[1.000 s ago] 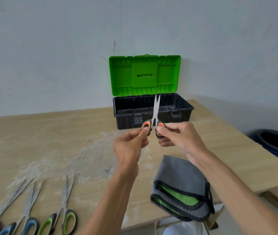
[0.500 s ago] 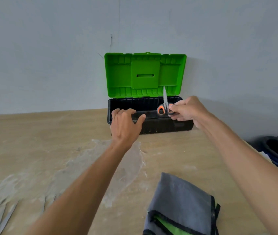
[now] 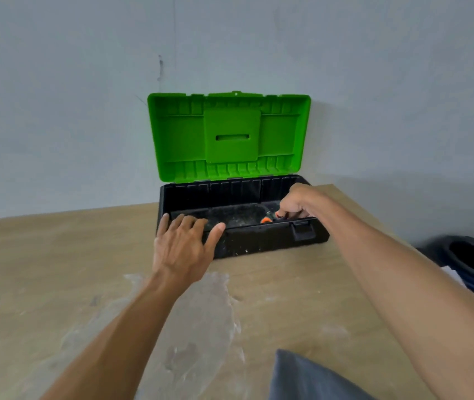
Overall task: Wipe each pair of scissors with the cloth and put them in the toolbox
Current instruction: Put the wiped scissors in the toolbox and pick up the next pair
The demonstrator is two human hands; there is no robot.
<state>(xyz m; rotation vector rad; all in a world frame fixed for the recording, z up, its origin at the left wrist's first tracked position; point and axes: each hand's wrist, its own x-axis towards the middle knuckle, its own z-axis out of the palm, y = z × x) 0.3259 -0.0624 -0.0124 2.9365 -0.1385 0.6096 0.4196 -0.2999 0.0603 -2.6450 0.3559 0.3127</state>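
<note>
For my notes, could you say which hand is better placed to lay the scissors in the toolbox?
Right: the right hand holds the orange-handled scissors inside the toolbox, while the left hand rests open on its front rim.

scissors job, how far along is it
Done: toolbox lid open, cloth lying on the table. In hand: right hand holds orange-handled scissors inside the toolbox, not yet released; left hand rests on its front rim. Left: letting go; no other scissors show here.

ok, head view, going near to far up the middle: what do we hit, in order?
Cloth → left hand → scissors in the toolbox, pinched by the right hand → lid → wall.
</note>
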